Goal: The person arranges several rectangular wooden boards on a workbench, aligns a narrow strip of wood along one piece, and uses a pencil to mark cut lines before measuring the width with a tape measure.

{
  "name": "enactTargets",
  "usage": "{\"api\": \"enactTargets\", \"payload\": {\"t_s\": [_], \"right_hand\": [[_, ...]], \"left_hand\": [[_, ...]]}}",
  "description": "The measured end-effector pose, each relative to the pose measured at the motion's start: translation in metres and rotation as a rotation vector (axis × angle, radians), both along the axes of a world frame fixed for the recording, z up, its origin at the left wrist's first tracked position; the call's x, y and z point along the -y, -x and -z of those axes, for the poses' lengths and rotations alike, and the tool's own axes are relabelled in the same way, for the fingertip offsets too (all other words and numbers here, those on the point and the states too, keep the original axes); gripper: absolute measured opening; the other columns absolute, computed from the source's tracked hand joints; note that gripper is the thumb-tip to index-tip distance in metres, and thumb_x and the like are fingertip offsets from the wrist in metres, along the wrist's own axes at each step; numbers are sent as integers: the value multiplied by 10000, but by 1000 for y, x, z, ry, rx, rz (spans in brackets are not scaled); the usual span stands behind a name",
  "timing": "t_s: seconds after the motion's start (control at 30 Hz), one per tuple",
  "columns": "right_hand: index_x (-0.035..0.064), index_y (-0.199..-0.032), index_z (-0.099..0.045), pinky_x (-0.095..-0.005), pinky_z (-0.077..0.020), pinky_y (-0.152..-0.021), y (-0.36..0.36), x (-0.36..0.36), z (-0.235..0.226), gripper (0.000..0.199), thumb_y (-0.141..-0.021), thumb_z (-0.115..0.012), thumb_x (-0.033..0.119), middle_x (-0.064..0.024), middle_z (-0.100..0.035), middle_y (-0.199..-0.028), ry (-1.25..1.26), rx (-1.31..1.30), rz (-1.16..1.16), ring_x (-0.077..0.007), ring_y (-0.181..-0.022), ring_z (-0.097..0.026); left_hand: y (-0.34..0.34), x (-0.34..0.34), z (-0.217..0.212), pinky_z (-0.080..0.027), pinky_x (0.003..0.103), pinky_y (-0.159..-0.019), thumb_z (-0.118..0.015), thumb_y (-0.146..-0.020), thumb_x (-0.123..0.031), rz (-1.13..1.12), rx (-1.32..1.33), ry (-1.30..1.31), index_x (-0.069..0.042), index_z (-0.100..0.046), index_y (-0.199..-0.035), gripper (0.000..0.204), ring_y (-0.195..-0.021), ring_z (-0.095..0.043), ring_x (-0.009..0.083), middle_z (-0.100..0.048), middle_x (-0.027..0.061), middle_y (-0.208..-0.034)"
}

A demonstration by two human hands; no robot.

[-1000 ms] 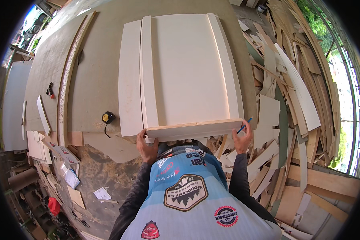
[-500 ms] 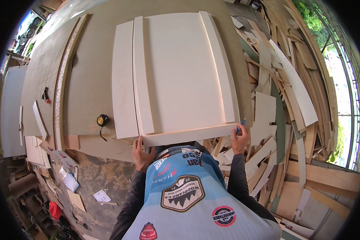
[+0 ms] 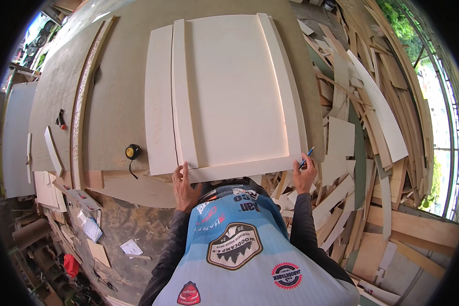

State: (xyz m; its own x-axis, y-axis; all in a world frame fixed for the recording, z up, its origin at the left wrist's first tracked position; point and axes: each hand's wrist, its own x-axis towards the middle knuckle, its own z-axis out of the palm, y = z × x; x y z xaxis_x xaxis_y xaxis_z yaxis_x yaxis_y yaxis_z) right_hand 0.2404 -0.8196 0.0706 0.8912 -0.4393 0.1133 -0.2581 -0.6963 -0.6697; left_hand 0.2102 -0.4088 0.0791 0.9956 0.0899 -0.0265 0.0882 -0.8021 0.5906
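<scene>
A white strip (image 3: 245,168) lies crosswise along the near edge of a large white panel (image 3: 234,92). My left hand (image 3: 186,189) grips the strip's left end, with fingertips at its corner. At the other end my right hand (image 3: 304,177) touches the strip and holds a blue pencil (image 3: 306,158) between its fingers, point upward. Two long white strips run away from me on the panel, a left one (image 3: 182,97) and a right one (image 3: 280,86). Their near ends meet the crosswise strip or lie close to it. A narrow white board (image 3: 160,102) lies along the panel's left side.
On the brown worktop (image 3: 117,102) lie a black and yellow tape measure (image 3: 132,152), a tool with a red end (image 3: 61,120), a short white strip (image 3: 53,151) and a long edge-on board (image 3: 89,92). Wood offcuts (image 3: 341,137) pile up on the right.
The crosswise strip has shifted slightly away from me at its left end, closer to the long strips. My left hand has moved up with it, its fingers now over the corner.
</scene>
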Motion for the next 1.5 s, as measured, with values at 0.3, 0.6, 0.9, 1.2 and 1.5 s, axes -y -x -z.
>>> {"api": "enactTargets", "payload": {"t_s": [0.3,0.6,0.9,1.2,1.5], "right_hand": [[-17,-1144,-666,-451,-498,-896,-11,3,6,402,-834,-747,226,-164,-622,-1062,106,15,-78,-359,-1020,-610],[-32,-1049,-667,-442,-497,-857,-18,0,-3,393,-841,-746,292,-171,-635,-1004,121,-20,-58,-363,-950,-635],[-12,-1045,-641,-476,-479,-895,-27,-22,-14,508,-801,-781,411,-179,-618,-1034,251,-123,31,-371,-1004,-606],[-16,-1107,-628,-472,-464,-947,-40,-25,-1,553,-741,-821,351,-179,-600,-1063,275,-70,23,-369,-1060,-570],[-13,-1093,-638,-477,-461,-933,-35,-21,10,539,-728,-818,341,-182,-601,-1044,225,9,48,-369,-1039,-566]], "left_hand": [[2,-5,8,-420,470,-1064,-804,-683,-137,59,42,-48,-41,-418,-1512,920,-1227,-470,387,-481,202,-1387],[6,-11,13,-473,451,-998,-803,-705,-142,29,94,-14,-2,-558,-1397,748,-1156,-528,365,-540,194,-1341],[1,-4,4,-337,535,-1129,-843,-696,-344,72,96,-113,-112,-369,-1557,1011,-1383,-367,446,-350,267,-1531],[-34,12,10,-378,500,-1055,-806,-788,-387,-188,142,71,20,-369,-1511,938,-1256,-442,402,-479,230,-1322],[-52,17,29,-415,479,-959,-756,-811,-294,-235,152,-84,77,-400,-1456,826,-1083,-499,377,-523,213,-1116]]}}
